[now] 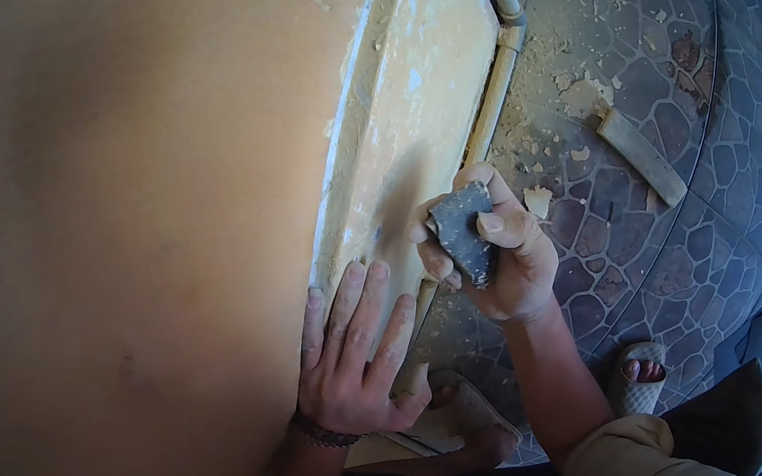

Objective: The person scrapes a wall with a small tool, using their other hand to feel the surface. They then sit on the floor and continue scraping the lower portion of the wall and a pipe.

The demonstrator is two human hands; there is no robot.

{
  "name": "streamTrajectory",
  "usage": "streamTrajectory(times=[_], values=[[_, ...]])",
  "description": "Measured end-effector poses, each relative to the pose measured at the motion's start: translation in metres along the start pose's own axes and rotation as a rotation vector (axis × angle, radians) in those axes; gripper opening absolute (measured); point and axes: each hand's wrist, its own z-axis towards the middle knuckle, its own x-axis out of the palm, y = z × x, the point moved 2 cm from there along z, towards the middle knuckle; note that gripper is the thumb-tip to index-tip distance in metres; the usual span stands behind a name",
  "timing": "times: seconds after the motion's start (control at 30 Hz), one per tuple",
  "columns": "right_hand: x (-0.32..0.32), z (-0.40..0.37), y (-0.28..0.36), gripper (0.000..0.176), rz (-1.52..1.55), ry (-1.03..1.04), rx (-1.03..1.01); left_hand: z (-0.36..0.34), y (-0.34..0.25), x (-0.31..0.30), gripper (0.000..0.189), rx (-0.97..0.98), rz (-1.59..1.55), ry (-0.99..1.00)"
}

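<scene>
My left hand point(352, 367) lies against the wall with its fingers spread, the fingertips at the scraped strip point(356, 112) beside the smooth beige surface point(145, 196). In my right hand point(514, 262) is a dark grey piece of sandpaper point(466, 234), flecked with pale dust. The thumb presses on its face while the other fingers curl around behind it. The sandpaper is held up in front of the lower wall point(433, 60), whose paint is patchy and worn. What the fingers cover at its back is hidden.
A pale pipe point(492, 106) runs along the wall's foot. Paint flakes point(586, 94) and dust litter the stone-patterned floor point(672, 282). A flat pale strip point(643, 159) lies there too. My sandalled feet point(638, 375) stand below, near a dark flat object point(756, 338).
</scene>
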Motion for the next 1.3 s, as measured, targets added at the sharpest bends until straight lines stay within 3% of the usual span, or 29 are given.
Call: streamTrajectory(times=[0.23,0.37,0.43,0.5,0.63,0.77,0.8,0.9,0.97,1.03,1.13,1.23,1.3], values=[[-0.004,0.001,0.005,0.031,0.039,-0.087,-0.044,0.0,0.0,0.001,0.053,-0.001,0.002,0.006],[-0.004,-0.009,-0.003,0.03,-0.529,-0.255,-0.311,-0.001,0.0,0.0,0.052,-0.011,0.013,0.012],[0.004,-0.013,-0.025,0.03,-0.936,-0.264,-0.561,-0.001,0.0,0.0,0.049,-0.027,0.017,-0.018],[0.021,-0.021,-0.035,0.031,-1.27,-0.197,-0.641,-0.003,-0.001,0.002,0.044,-0.052,0.018,-0.081],[0.023,-0.01,-0.045,0.033,-1.322,-0.283,-0.758,-0.013,0.006,0.008,0.049,0.019,-0.142,-0.282],[0.03,0.003,-0.039,0.028,-1.504,-0.302,-0.941,-0.013,0.006,0.007,0.05,0.017,-0.166,-0.256],[0.037,-0.011,-0.047,0.027,-1.376,-0.347,-0.774,-0.013,0.007,0.008,0.05,0.026,-0.151,-0.256],[0.03,-0.017,-0.055,0.028,-1.301,-0.38,-0.756,-0.011,0.007,0.008,0.051,0.023,-0.141,-0.232],[0.024,0.008,-0.037,0.026,-1.422,-0.389,-0.932,-0.01,0.007,0.009,0.052,0.019,-0.131,-0.225],[0.028,0.01,-0.041,0.022,-1.27,-0.484,-0.845,-0.009,0.007,0.009,0.052,0.023,-0.126,-0.242],[0.037,-0.018,-0.054,0.018,-1.304,-0.434,-0.693,-0.006,0.008,0.007,0.052,0.046,-0.142,-0.247],[0.025,0.012,-0.037,0.015,-1.408,-0.516,-0.839,-0.006,0.008,0.008,0.052,0.037,-0.147,-0.243],[0.028,0.011,-0.039,0.014,-1.277,-0.564,-0.814,-0.011,0.005,0.007,0.052,0.036,-0.145,-0.231]])
